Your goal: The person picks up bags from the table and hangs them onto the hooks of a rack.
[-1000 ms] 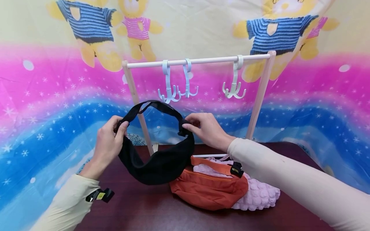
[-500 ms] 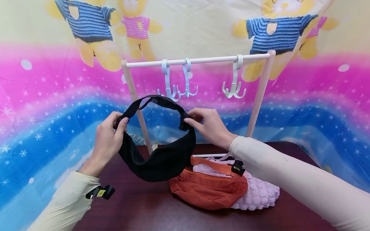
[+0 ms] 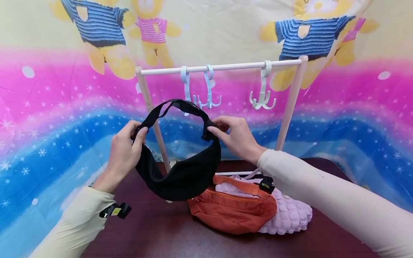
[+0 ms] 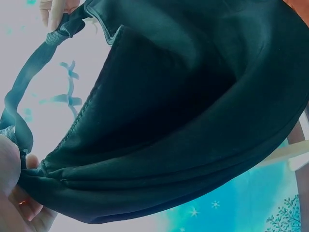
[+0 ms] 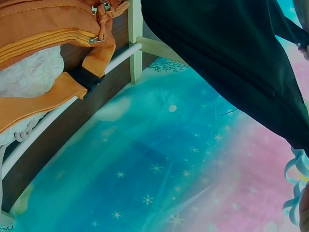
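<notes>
A black waist bag (image 3: 180, 179) hangs in the air between both hands, its strap arching up in a loop. The left hand (image 3: 124, 152) pinches the left end, where strap meets bag, with thumb and fingers. At the opposite end the right hand (image 3: 237, 138) pinches the strap joint near a dark buckle. In the left wrist view the bag (image 4: 193, 121) fills most of the picture, and part of the left hand (image 4: 14, 188) grips its corner. The strap's top overlaps the lower part of the leftmost hook (image 3: 186, 84) in the head view; whether they touch I cannot tell.
A wooden rack (image 3: 226, 67) carries pale multi-prong hooks, two at left and one hook (image 3: 262, 93) at right. On the dark red table (image 3: 145, 233) lies an orange waist bag (image 3: 232, 213) over a pink puffy bag (image 3: 292, 215). A printed cloth (image 3: 371, 118) hangs behind.
Both hands have raised the black waist bag a little and shifted it slightly right, keeping their pinch. Its strap now covers more of the leftmost hook. The bags on the table stay put.
</notes>
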Available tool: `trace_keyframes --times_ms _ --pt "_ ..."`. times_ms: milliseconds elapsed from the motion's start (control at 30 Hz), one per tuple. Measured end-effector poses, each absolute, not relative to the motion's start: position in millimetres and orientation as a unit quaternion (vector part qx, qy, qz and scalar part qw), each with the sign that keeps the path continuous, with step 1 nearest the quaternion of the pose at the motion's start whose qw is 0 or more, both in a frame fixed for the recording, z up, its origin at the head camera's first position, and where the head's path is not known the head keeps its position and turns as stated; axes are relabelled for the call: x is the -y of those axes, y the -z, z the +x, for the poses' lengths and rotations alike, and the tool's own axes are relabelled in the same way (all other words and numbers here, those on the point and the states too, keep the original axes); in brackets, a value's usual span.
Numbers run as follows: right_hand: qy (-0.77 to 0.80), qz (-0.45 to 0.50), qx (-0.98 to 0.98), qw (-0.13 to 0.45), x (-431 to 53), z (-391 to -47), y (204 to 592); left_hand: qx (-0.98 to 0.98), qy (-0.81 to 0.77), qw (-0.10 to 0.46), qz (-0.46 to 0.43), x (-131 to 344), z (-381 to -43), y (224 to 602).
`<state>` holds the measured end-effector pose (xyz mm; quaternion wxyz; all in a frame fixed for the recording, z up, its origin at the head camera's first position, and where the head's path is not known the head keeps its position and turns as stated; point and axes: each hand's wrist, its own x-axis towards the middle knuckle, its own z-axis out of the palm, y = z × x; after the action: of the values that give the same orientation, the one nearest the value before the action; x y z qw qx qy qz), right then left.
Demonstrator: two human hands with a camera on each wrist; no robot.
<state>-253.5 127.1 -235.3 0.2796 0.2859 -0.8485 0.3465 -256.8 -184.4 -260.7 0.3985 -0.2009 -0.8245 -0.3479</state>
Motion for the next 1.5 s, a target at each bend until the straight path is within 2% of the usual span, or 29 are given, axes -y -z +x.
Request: trace_keyframes --times_ms 800,1500 --pt "-0.350 0.275 0.849 0.284 -127 -256 230 0.825 0.345 0.399 -0.203 173 -262 250" --pt "-0.351 0.259 0.857 0.275 -127 -261 233 0.839 0.341 0.377 -0.194 170 -274 249"
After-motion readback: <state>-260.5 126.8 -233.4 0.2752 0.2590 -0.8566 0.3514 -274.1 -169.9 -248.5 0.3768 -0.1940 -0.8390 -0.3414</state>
